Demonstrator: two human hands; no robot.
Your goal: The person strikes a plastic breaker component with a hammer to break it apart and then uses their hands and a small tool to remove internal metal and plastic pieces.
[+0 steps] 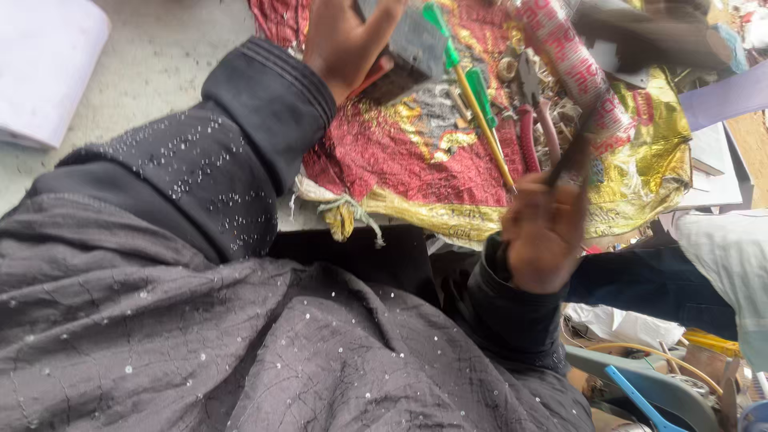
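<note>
My left hand (346,38) reaches to the top of the view and grips a dark grey block-like part (416,50) over a red and gold foil sheet (416,160). My right hand (544,232) is lower right, fingers closed around a thin dark tool (578,152) that points up and away. Both arms wear black sleeves. Between the hands lie two green-handled screwdrivers (472,88) with yellow shafts and red-handled pliers (534,128).
A red patterned roll (578,68) lies at the upper right on the sheet. Small metal rings and parts (512,68) are scattered near the pliers. White paper (44,68) sits at upper left. A blue tool (636,396) and cables lie at lower right.
</note>
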